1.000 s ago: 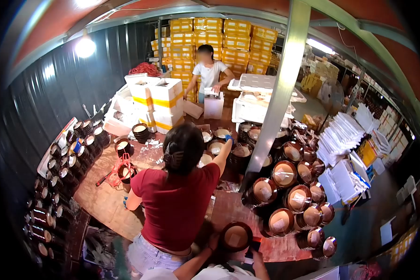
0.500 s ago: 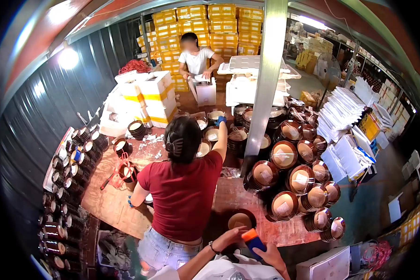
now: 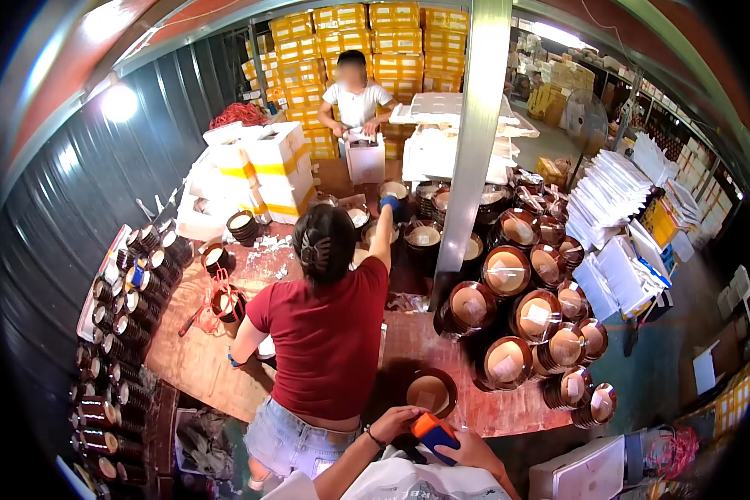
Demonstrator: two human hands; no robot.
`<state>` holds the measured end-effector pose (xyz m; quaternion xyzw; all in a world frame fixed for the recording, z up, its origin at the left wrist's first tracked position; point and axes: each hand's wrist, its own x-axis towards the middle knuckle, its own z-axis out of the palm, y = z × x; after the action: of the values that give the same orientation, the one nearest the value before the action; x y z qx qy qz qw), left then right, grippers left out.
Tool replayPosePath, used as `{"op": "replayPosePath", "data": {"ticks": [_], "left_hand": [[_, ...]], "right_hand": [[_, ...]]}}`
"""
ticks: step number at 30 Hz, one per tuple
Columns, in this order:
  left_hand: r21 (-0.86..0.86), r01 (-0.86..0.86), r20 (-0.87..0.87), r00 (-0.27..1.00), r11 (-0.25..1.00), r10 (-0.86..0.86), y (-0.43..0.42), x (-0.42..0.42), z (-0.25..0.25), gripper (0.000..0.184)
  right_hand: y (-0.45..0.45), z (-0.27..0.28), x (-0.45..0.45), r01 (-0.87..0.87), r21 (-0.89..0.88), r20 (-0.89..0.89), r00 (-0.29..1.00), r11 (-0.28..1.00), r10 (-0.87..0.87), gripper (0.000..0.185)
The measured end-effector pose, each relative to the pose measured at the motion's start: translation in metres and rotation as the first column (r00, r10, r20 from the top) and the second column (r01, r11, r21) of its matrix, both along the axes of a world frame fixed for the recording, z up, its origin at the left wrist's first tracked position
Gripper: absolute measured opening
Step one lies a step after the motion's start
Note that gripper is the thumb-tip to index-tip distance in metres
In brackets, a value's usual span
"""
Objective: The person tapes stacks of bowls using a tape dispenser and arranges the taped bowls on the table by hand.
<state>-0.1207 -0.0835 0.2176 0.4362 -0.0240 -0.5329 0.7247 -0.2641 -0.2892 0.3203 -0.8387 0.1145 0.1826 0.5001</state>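
Observation:
At the bottom centre, my left hand (image 3: 394,423) has its fingers closed at the orange end of a blue and orange object (image 3: 435,437). My right hand (image 3: 468,451) grips the blue end of that object from the right. Just beyond both hands, a dark-rimmed round bowl (image 3: 431,393) with a tan centre and a small pale label rests on the reddish table (image 3: 508,408). Neither hand touches the bowl. Stacks of similar bowls wrapped in clear film (image 3: 508,362) stand to the right of it.
A co-worker in a red shirt (image 3: 321,342) stands at front left, one blue-gloved hand on a far bowl. Another person (image 3: 357,104) stands behind a white foam box (image 3: 365,158). A metal post (image 3: 475,142) rises through the table area. Bowl stacks (image 3: 129,308) line the left.
My hands have left the bowl and come together around the blue and orange object. The red-shirted co-worker's arm reaches farther forward. The view has shifted.

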Motion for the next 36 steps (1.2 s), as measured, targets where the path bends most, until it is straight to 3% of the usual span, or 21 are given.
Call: {"op": "replayPosePath", "data": {"ticks": [1,4,5,6,7,8,9,10,11,13,15,17,20,25,27,29,31,33,34,35,36], "left_hand": [[-0.07,-0.013,-0.003,1.0,0.997,0.013,0.001,-0.001,-0.003,0.04],[-0.13,0.064,0.117,0.992,0.989,-0.049,0.001,0.0,0.019,0.054],[-0.118,0.107,0.192,0.978,0.987,-0.083,0.002,-0.001,0.034,0.058],[-0.131,0.144,0.239,0.965,0.981,-0.11,0.004,-0.003,0.037,0.061],[-0.147,0.182,0.294,0.946,0.972,-0.133,0.004,0.0,0.042,0.065],[-0.152,0.175,0.257,0.957,0.973,-0.133,0.004,0.001,0.048,0.065],[-0.158,0.166,0.211,0.969,0.973,-0.131,0.005,-0.003,0.061,0.066],[-0.14,0.167,0.288,0.95,0.976,-0.122,0.007,-0.004,0.081,0.064],[-0.121,0.166,0.365,0.924,0.979,-0.112,0.009,-0.003,0.096,0.062],[-0.021,0.137,0.468,0.877,0.99,-0.112,0.01,-0.007,0.102,0.046],[0.129,0.086,0.676,0.721,0.988,-0.151,0.013,-0.012,0.122,0.04],[0.22,0.099,0.633,0.743,0.97,-0.219,0.017,-0.014,0.132,0.037],[0.05,-0.031,0.64,0.768,0.998,-0.008,0.022,-0.016,0.141,0.033],[-0.077,0.03,0.521,0.853,0.997,0.014,0.032,-0.009,0.143,0.04],[-0.008,0.065,0.852,0.524,0.998,-0.027,0.028,-0.006,0.151,0.051],[0.087,0.193,0.874,0.457,0.977,-0.168,0.024,-0.011,0.156,0.06],[0.08,0.268,0.896,0.403,0.96,-0.187,0.017,-0.017,0.162,0.06],[0.079,0.251,0.888,0.421,0.965,-0.182,0.014,-0.023,0.167,0.058],[0.09,0.231,0.911,0.374,0.969,-0.174,0.013,-0.024,0.17,0.055],[0.101,0.21,0.931,0.325,0.972,-0.166,0.013,-0.024,0.173,0.053],[0.074,0.169,0.943,0.308,0.983,-0.124,0.011,-0.026,0.177,0.047]], "right_hand": [[0.001,0.0,0.0,0.004,0.004,-0.013,1.0,1.0,-0.004,0.065],[0.003,-0.011,-0.002,-0.054,-0.146,0.269,0.959,0.988,0.092,0.062],[-0.001,-0.021,-0.006,-0.088,-0.245,0.183,0.974,0.965,0.135,0.06],[0.002,-0.013,-0.005,-0.055,-0.277,0.242,0.962,0.959,0.125,0.059],[0.003,-0.008,-0.002,-0.026,-0.173,0.231,0.971,0.985,0.066,0.059],[0.008,-0.002,0.001,0.079,-0.097,0.371,0.928,0.992,-0.037,0.058],[0.005,0.002,0.0,0.048,-0.182,0.187,0.982,0.982,-0.013,0.059],[0.003,-0.001,-0.001,0.042,-0.209,0.168,0.986,0.977,-0.007,0.062],[0.005,0.003,-0.001,0.081,-0.141,0.347,0.937,0.987,-0.027,0.063],[-0.001,0.003,-0.005,0.014,-0.26,0.357,0.931,0.965,0.083,0.059],[-0.001,0.003,-0.009,0.01,-0.246,0.354,0.932,0.969,0.08,0.059],[-0.002,0.0,-0.009,0.015,-0.231,0.376,0.923,0.973,0.075,0.058],[-0.007,-0.014,-0.014,0.039,-0.226,0.432,0.9,0.973,0.065,0.056],[-0.018,-0.015,-0.018,0.001,-0.27,0.536,0.831,0.963,0.15,0.053],[-0.019,-0.016,-0.021,0.058,-0.361,0.619,0.761,0.931,0.192,0.054],[-0.017,0.0,-0.016,0.062,-0.433,0.674,0.685,0.899,0.277,0.047],[-0.017,-0.002,-0.019,0.109,-0.448,0.748,0.59,0.887,0.305,0.039],[-0.019,0.008,-0.018,0.126,-0.472,0.753,0.572,0.873,0.324,0.037],[-0.021,0.008,-0.02,0.152,-0.516,0.76,0.535,0.843,0.369,0.028],[-0.023,0.008,-0.022,0.18,-0.557,0.763,0.496,0.811,0.414,0.041],[-0.028,-0.006,-0.023,0.218,-0.576,0.778,0.443,0.788,0.446,0.034]]}}
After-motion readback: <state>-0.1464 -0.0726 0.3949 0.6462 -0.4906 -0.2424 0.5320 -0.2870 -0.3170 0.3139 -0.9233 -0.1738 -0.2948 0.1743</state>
